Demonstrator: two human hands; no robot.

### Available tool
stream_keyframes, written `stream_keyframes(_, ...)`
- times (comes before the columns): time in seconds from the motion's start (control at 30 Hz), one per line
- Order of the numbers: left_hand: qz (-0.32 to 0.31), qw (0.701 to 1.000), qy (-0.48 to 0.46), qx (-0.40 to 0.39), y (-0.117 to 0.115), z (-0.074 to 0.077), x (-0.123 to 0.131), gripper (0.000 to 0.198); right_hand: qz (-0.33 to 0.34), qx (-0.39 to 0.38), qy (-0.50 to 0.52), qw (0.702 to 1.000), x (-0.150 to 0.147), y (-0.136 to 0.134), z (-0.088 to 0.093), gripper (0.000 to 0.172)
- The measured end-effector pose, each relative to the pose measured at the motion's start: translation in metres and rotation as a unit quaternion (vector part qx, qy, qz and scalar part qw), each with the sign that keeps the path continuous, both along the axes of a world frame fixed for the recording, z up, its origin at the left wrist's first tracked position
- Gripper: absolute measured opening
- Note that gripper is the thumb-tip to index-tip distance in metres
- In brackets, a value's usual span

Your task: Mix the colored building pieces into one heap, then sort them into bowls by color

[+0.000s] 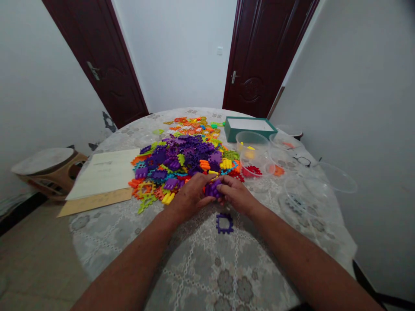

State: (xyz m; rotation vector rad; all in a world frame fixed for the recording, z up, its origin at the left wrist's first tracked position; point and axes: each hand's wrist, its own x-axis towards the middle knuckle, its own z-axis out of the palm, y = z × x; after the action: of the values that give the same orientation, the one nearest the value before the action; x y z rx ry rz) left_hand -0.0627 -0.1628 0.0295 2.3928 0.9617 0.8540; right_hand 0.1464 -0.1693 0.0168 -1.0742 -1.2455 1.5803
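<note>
Between my two hands, at the near edge of a heap of colourful plastic building pieces (191, 151), is a purple building piece (212, 189). My left hand (195, 190) grips it from the left, thumb below and fingers above. From the right, my right hand (235, 193) pinches it with the thumb and fingers. The fingers hide part of its shape. On the tablecloth just below my hands lies a dark purple square frame piece (224, 223) with toothed edges. Yellow finger-shaped pieces (226, 164) and orange ones (204, 164) rest just beyond my hands.
Clear plastic tubs (256, 157), some with pieces inside, stand to the right. Behind them is a green box (248, 128). Eyeglasses (303, 161) and transparent lids (337, 177) lie further right. Papers (103, 168) lie at the left on the round table (191, 276). A stool (48, 166) stands beyond.
</note>
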Motion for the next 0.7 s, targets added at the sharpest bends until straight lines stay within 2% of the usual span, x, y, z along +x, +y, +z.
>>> stream_keyframes(0.13, 0.004, 1.000, 0.001, -0.005, -0.003, 0.000, 0.004, 0.068, 0.021, -0.013, 0.008, 1.000, 0.006, 0.002, 0.006, 0.038)
stream_keyframes(0.23, 0.034, 0.998, 0.047, -0.019, -0.009, 0.003, 0.006, 0.059, -0.058, -0.010, 0.042, 0.997, 0.013, 0.006, 0.011, 0.041)
stream_keyframes(0.33, -0.024, 0.987, 0.159, -0.023, -0.020, 0.008, 0.009, 0.047, -0.125, -0.001, 0.084, 0.989, 0.018, 0.008, 0.014, 0.045)
stream_keyframes(0.4, -0.085, 0.970, 0.229, -0.013, -0.028, 0.009, 0.013, 0.047, -0.135, 0.007, 0.090, 0.987, 0.018, 0.009, 0.014, 0.044)
stream_keyframes(0.47, -0.114, 0.957, 0.268, -0.005, -0.035, 0.007, 0.019, 0.049, -0.136, 0.012, 0.085, 0.987, 0.017, 0.008, 0.014, 0.041)
stream_keyframes(0.6, -0.121, 0.953, 0.277, 0.005, -0.039, 0.001, 0.026, 0.044, -0.136, 0.018, 0.089, 0.987, 0.015, 0.008, 0.009, 0.037)
stream_keyframes(0.7, -0.115, 0.960, 0.257, 0.000, -0.036, -0.002, 0.027, 0.023, -0.133, 0.018, 0.107, 0.985, 0.016, 0.009, 0.006, 0.036)
